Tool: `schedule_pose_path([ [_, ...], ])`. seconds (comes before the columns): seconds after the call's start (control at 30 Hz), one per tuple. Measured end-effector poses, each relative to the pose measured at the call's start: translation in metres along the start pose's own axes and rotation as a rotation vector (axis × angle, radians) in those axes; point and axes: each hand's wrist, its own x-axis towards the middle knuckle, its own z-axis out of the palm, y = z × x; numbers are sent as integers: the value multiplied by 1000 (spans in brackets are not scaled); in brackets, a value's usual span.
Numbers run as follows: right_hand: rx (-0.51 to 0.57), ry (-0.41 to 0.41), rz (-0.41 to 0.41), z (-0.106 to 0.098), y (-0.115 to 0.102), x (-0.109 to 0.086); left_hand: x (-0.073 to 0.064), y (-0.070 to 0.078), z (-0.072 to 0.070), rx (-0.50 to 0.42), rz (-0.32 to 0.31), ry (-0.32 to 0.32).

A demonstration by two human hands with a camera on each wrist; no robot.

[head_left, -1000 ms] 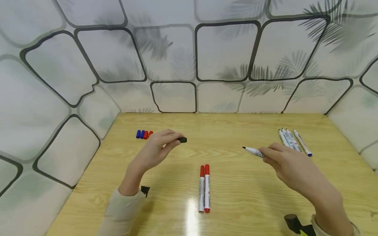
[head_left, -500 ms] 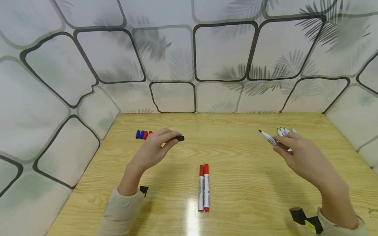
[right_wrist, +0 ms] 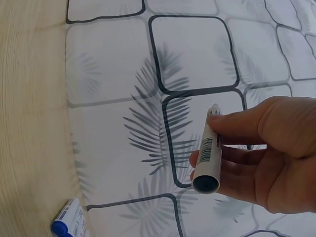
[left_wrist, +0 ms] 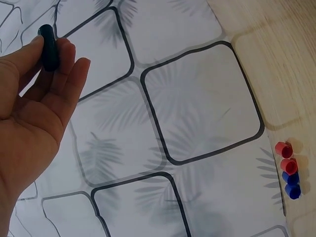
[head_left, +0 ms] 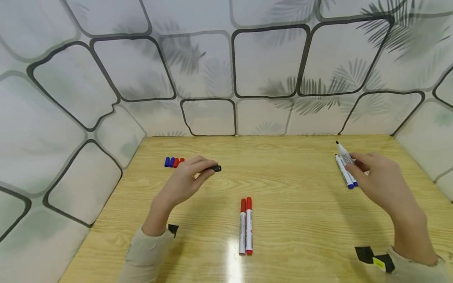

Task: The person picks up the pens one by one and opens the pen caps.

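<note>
My left hand [head_left: 184,179] is raised over the left half of the table and pinches a black marker cap [head_left: 217,168] between thumb and fingers; the left wrist view shows the same cap [left_wrist: 49,48] upright. Over on the right, my right hand [head_left: 383,182] holds an uncapped marker [right_wrist: 209,153] by its white barrel, black tip pointing away from me. This marker overlaps several uncapped white markers [head_left: 342,173] with blue ends, which lie side by side on the table. My right hand hides part of that group.
Two capped red markers [head_left: 249,226] lie parallel at the middle of the wooden table [head_left: 283,243]. Blue and red caps [head_left: 176,162] stand in a row at the back left, partly behind my left hand. A patterned white wall [head_left: 262,63] encloses the table's back and sides.
My right hand has moved right with the marker, from beside the uncapped group to over it, and the marker's tip has swung from leftward to away from me. My left hand stays nearly still.
</note>
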Motion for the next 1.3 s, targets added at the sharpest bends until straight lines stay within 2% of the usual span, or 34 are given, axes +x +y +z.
schedule_pose_path([
  [0.13,29,23,-8,0,4,2,-1,0,-1,-2,-4,-2],
  [0.33,95,-50,54,3,8,3,-4,0,-3,2,-20,-6],
  [0.53,100,-95,78,9,12,6,-8,-2,-6,-21,-20,30],
  [0.77,112,-157,85,17,15,15,-8,-3,-12,11,-42,90],
  [0.97,130,-215,114,27,24,23,-8,-2,-18,14,-62,110],
  [1.13,111,-255,149,32,32,30,-7,-1,-21,16,-79,117],
  [1.3,47,-299,181,39,44,37,-8,-1,-23,7,-89,116],
])
